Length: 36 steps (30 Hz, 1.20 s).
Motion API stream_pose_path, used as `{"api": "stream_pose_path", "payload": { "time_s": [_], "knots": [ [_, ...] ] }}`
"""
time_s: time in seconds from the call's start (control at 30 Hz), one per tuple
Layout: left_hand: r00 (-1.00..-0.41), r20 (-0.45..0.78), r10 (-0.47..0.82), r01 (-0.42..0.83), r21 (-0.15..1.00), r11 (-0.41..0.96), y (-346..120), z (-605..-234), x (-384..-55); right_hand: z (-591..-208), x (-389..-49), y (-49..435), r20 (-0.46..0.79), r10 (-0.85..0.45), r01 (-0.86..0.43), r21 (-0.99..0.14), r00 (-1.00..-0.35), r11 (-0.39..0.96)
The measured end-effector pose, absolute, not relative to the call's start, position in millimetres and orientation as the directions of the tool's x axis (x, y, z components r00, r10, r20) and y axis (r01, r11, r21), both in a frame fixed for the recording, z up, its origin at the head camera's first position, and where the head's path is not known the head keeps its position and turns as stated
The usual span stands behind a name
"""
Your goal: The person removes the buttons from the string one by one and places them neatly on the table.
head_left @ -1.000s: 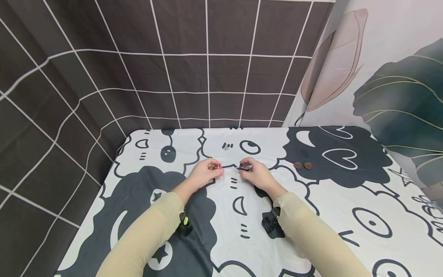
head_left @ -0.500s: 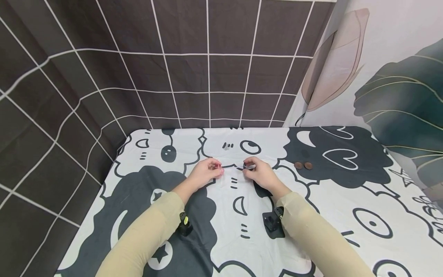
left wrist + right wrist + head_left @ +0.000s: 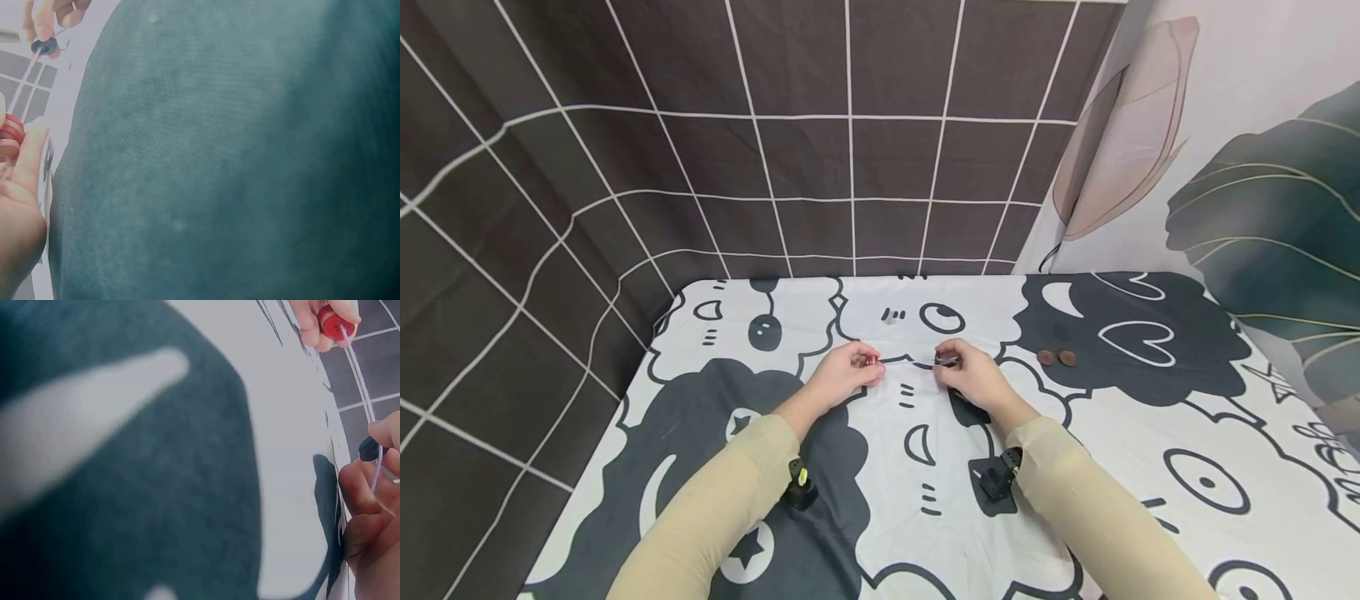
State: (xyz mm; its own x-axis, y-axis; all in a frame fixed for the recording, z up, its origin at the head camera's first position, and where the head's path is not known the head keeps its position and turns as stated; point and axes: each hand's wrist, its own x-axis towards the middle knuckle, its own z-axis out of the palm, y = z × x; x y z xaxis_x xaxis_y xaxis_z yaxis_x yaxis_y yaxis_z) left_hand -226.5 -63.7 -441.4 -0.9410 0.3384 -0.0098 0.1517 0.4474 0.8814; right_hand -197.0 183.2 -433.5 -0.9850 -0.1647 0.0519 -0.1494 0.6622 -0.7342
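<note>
My left hand (image 3: 844, 375) pinches a small stack of red buttons (image 3: 11, 131) between thumb and fingers. A pale cord (image 3: 357, 375) runs from the red buttons across to my right hand (image 3: 973, 379). Held there between thumb and fingertips is a dark button (image 3: 370, 449), with the cord passing at it and a loose length hanging below. A thin shiny piece shows beside the right fingers; what it is, I cannot tell. Both hands are just above the patterned cloth, a short gap apart. The fingers partly cover the buttons.
Two brown buttons (image 3: 1056, 358) lie side by side on a dark patch of the black-and-white cloth (image 3: 895, 533), to the right of my right hand. A dark gridded curtain (image 3: 895, 158) hangs behind and to the left. A leaf-print cloth (image 3: 1262, 208) hangs at the right.
My right hand has drawn a little to the right with the dark button, widening the gap between the hands. The left hand stays in place with the red buttons.
</note>
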Motion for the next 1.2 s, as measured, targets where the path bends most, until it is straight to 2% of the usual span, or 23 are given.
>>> {"api": "stream_pose_path", "payload": {
  "time_s": [1.2],
  "knots": [
    [-0.942, -0.005, 0.335, 0.155, 0.880, 0.449, -64, -440, -225, -438, -194, 212, 0.074, -0.074, -0.104, -0.717, -0.995, 0.689]
  ]
}}
